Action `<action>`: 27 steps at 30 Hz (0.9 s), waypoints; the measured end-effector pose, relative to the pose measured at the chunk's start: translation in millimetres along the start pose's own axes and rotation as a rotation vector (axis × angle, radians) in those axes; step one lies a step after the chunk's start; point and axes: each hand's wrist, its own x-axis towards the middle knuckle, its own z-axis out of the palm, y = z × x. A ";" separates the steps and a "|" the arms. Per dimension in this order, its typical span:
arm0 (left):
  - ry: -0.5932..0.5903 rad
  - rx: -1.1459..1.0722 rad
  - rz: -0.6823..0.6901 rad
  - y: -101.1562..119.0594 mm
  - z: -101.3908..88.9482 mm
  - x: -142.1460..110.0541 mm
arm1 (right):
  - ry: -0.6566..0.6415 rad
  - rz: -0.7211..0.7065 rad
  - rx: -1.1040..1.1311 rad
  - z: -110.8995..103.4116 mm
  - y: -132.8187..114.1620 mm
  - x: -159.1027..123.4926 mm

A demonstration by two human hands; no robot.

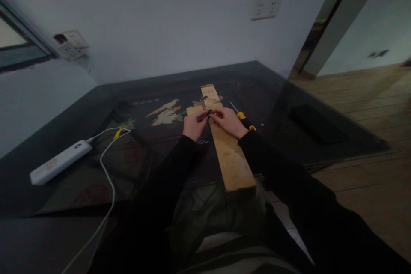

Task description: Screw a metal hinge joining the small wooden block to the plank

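A long wooden board [231, 154] lies on the dark table and juts over its near edge. Above its middle, the fingertips of my left hand [195, 123] and my right hand [228, 120] meet, both closed in a pinch. Between them is something small and dark [209, 112], too small to name. A shorter wooden piece [194, 109] sits beside the board, partly hidden behind my left hand. Right of my right hand lies a screwdriver with a yellow and black handle [241, 115]. Some thin metal pieces [201, 141] rest near my left wrist.
A white power bank [61, 162] with a white cable [107, 175] lies on the left of the dark table [272, 90]. At the right is a flat black object [313, 124]. Wall sockets [266, 8] are behind, and a wooden floor [359, 180] runs along the right.
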 end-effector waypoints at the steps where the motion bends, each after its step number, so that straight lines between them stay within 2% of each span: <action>1: -0.005 0.015 0.013 -0.1 0.2 -0.4 | -0.001 0.000 0.004 0.1 0.3 -0.1; 10: -0.006 0.046 0.104 -4.1 1.1 -1.5 | -0.013 -0.015 0.090 0.1 0.0 -0.1; 18: 0.062 0.094 0.093 1.1 -2.1 1.2 | -0.055 0.005 0.208 1.2 -3.1 -0.9; 21: 0.060 0.046 0.034 1.3 -7.2 4.7 | -0.062 -0.003 0.231 2.0 -3.4 -0.8; 27: -0.036 -0.118 -0.171 5.0 -18.0 8.3 | -0.086 0.062 0.387 2.1 -2.5 0.7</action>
